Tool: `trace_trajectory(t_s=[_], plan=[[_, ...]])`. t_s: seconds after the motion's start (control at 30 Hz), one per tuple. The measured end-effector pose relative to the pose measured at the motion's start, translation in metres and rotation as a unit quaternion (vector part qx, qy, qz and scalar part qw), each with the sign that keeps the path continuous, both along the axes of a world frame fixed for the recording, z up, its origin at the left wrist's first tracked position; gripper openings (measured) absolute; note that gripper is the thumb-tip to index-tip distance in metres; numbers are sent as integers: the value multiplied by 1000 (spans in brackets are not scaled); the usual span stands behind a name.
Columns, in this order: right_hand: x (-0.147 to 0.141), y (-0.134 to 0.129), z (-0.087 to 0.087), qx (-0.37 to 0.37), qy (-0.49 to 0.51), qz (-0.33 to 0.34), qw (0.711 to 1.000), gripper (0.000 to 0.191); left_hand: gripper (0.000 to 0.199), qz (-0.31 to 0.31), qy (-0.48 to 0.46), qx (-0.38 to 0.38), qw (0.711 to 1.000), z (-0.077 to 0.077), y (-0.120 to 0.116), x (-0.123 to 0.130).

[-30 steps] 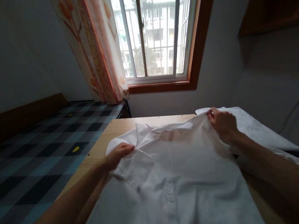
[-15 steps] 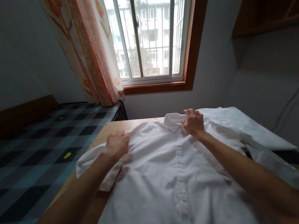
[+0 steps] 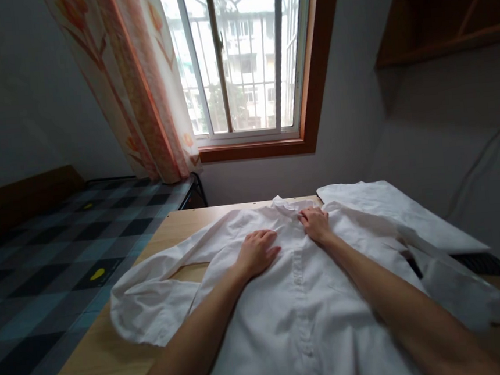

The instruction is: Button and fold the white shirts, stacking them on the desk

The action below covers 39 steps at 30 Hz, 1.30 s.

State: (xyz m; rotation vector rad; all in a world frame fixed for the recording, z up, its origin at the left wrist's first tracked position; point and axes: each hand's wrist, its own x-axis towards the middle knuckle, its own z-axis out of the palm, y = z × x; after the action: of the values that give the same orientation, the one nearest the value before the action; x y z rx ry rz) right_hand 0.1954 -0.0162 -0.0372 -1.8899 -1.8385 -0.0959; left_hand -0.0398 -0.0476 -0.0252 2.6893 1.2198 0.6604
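Note:
A white long-sleeved shirt point(image 3: 261, 315) lies front up, its button placket running down the middle and its collar point(image 3: 283, 206) at the far end. My left hand point(image 3: 258, 252) rests on the upper chest, left of the placket, with fingers extended and thumb apart. Just below the collar, my right hand point(image 3: 317, 225) has its fingers curled on the fabric at the neckline and appears to pinch it. The left sleeve point(image 3: 155, 301) bends back on itself beside the shirt's body. Part of the right side is hidden by my forearm.
The shirt is on a light wooden table point(image 3: 86, 371). A folded white cloth point(image 3: 392, 210) lies at the back right, with a dark item point(image 3: 479, 262) partly under it. A checked bed point(image 3: 64, 268) adjoins on the left; a curtain point(image 3: 137, 104) hangs beside the window point(image 3: 243, 65).
My left hand has moved right, from the sleeve and shoulder area onto the chest. My right hand has come slightly nearer, its fingers now lower at the neckline. The left sleeve lies more spread out.

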Motion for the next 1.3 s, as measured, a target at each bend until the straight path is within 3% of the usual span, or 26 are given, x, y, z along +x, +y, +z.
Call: trace_trajectory(t_s=[0.1,0.2,0.27,0.33,0.43,0.5,0.6,0.73,0.83,0.97,1.3], plan=[[-3,-6,19,-2,7,87,996,21,22,34,-78,22,996,16,-7,10],[-7,-19,38,3,26,257,966,16,16,33,-196,-6,980,29,-11,27],[-10,-27,44,10,60,352,934,14,8,29,-262,-36,964,31,-11,36],[-12,-33,41,23,102,385,917,15,7,34,-307,-62,949,26,-10,41],[-15,-40,24,79,155,343,923,10,11,37,-366,-123,922,10,-8,44],[-19,-46,11,158,181,244,940,8,14,31,-420,-183,888,0,-5,45],[-31,-61,-3,270,186,102,939,9,21,30,-514,-274,812,-8,-2,45],[-50,-80,-4,273,164,129,939,9,31,33,-591,-357,723,-6,-3,45],[-56,-85,-1,244,185,129,943,10,36,25,-602,-395,694,-3,-6,44],[-54,-85,0,193,230,128,945,10,35,8,-596,-408,692,-4,-10,44],[-56,-86,0,168,313,107,929,13,24,4,-562,-338,755,-3,-16,47]])
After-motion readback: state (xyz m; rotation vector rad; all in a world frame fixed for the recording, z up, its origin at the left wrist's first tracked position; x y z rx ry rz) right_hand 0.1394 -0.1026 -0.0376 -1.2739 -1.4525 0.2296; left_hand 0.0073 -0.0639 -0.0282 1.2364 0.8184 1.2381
